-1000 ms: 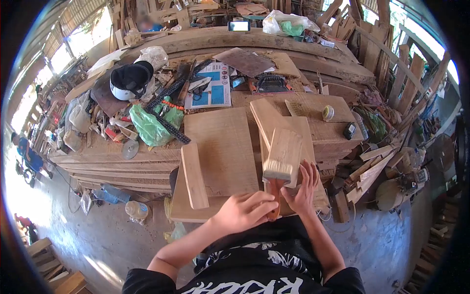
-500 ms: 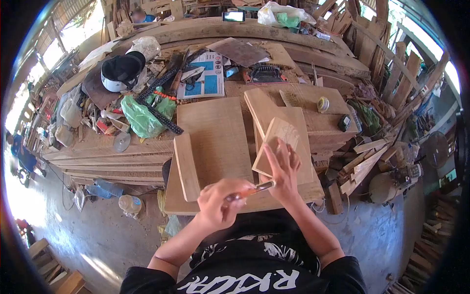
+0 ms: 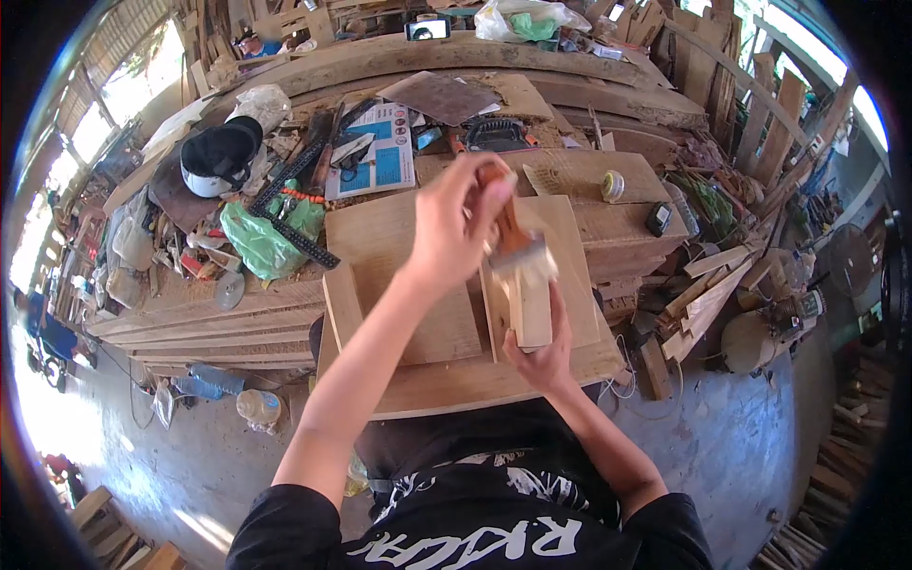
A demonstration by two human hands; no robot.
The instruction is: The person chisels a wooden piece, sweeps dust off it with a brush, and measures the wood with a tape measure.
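Observation:
My left hand (image 3: 451,223), somewhat blurred, is closed around the wooden handle of a wide flat brush (image 3: 516,249). Pale bristles below its metal band meet the upper end of a small wooden block (image 3: 530,313). That block stands tilted on edge, gripped from the right and below by my right hand (image 3: 546,356), thumb on its near side. Under it lies a flat board (image 3: 568,233). To the left rest a larger board (image 3: 389,228) and a narrow wooden piece (image 3: 342,296). A wide plank (image 3: 446,389) supports them at the front.
Behind the boards are a black metal square (image 3: 294,228), a green plastic bag (image 3: 261,242), a cap (image 3: 220,157) and a printed sheet (image 3: 385,152). A roll of tape (image 3: 613,185) and a tape measure (image 3: 658,218) sit right. Wood scraps (image 3: 712,294) are piled beyond.
My left hand has carried the brush up and forward onto the block. My right hand has gone from spread fingers over the flat block to gripping it tipped on edge.

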